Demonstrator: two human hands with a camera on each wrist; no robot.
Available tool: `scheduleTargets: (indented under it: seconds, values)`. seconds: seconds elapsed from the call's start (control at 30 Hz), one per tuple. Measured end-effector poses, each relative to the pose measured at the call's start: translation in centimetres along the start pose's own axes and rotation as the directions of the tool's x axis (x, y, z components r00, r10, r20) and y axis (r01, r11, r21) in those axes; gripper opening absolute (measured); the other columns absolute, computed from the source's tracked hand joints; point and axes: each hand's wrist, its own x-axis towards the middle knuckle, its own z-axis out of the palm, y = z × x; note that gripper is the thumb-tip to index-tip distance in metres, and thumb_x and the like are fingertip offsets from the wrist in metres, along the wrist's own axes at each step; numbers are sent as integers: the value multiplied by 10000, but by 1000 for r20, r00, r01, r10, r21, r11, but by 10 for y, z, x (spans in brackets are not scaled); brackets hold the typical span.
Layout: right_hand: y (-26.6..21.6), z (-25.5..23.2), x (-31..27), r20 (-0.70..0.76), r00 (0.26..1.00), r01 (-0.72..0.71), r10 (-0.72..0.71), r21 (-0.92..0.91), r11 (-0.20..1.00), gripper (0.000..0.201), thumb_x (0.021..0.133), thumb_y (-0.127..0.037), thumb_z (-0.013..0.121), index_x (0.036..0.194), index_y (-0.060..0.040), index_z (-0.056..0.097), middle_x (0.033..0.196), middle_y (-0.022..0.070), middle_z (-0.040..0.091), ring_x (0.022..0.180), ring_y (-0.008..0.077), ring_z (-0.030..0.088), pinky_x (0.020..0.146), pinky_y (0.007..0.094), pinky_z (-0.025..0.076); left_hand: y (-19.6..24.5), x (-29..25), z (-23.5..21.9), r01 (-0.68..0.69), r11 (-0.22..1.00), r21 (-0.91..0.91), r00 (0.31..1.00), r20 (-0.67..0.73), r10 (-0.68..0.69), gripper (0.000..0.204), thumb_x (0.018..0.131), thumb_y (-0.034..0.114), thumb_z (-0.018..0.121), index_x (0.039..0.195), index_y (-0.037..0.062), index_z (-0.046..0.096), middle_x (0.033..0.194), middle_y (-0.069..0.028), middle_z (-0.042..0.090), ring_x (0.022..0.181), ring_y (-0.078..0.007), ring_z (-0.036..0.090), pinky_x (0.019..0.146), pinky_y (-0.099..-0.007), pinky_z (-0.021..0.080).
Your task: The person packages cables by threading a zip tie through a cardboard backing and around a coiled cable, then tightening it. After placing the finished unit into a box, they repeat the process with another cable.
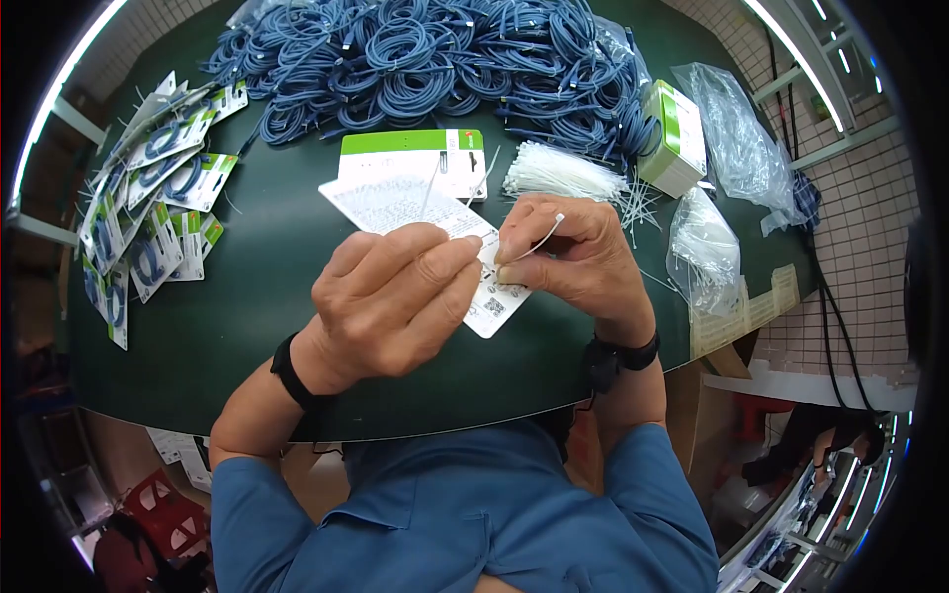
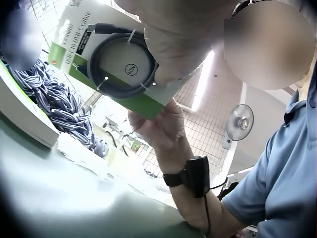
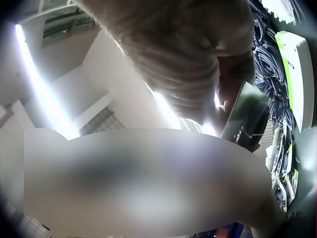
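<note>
I have the left grip (image 1: 395, 296) pinching the printed card (image 1: 395, 203) above the bench (image 1: 198, 336), 1 coiled cable (image 2: 94, 67) on its underside, while the right grip (image 1: 573, 252) pinches a white tie (image 1: 552, 229) at its edge.

On the table (image 1: 198, 371), a clear bag (image 1: 736, 138) is spread well right of the fingers (image 1: 450, 259), beside a box (image 1: 676, 133). Yellowed paper (image 1: 756, 314) is laid to their lower right. A red chair (image 1: 161, 506) is glimpsed far lower left; in the left wrist view, a fan (image 2: 240, 122) is framed right of the fingers.
</note>
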Motion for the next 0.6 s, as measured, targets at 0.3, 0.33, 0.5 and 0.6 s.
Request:
scheduleTargets:
  seconds: [0.3,0.33,0.5,0.6]
  values:
    - [7,-4,-1,138,981,-177,137,349,920,131,852,-10,824,943,23,736,918,79,685,813,135,626,736,253,482,12,-8,11,383,762,-522,924,222,-313,114,880,52,776,929,24,677,876,-68,736,862,-172,729,726,-309,557]
    - [7,-4,0,85,983,-183,163,369,911,147,859,-22,823,959,29,728,922,79,683,806,133,620,737,251,482,13,-8,11,388,759,-523,922,226,-316,114,880,52,776,929,24,677,876,-68,736,862,-172,729,726,-309,557]
    - [18,-2,4,-407,910,83,77,360,929,199,853,7,825,1007,34,703,928,77,674,826,123,601,734,267,488,1,-6,18,678,282,-678,648,371,-665,110,1037,76,640,1091,-19,642,948,-89,746,884,-111,696,788,-267,563]
    - [24,5,7,-398,864,272,-309,-149,951,236,811,40,838,1015,-5,729,933,60,673,838,142,599,717,286,495,-14,-10,36,545,68,-836,596,329,-733,157,1081,93,580,1172,-30,617,1002,-91,745,905,-86,675,796,-257,565]
